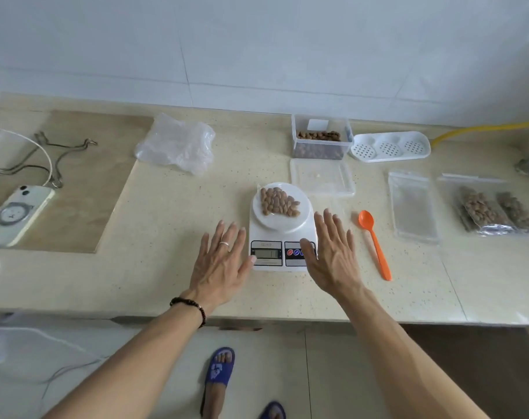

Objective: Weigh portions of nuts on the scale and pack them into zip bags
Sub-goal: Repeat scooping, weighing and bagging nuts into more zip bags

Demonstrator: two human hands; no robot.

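Near the bench's front edge, nuts (279, 202) are heaped on the scale (282, 228) between the flat, empty left hand (224, 261) and right hand (332, 255), filled bags (495, 211) are laid at the right end, and one empty zip bag (413, 207) is left.

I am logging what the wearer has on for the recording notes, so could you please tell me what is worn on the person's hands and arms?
Both forearms are bare, with no sleeves in view. The left hand carries a plain pale band ring on one finger, and a bracelet of dark beads circles the left wrist. The right hand shows no ring, watch or bracelet.
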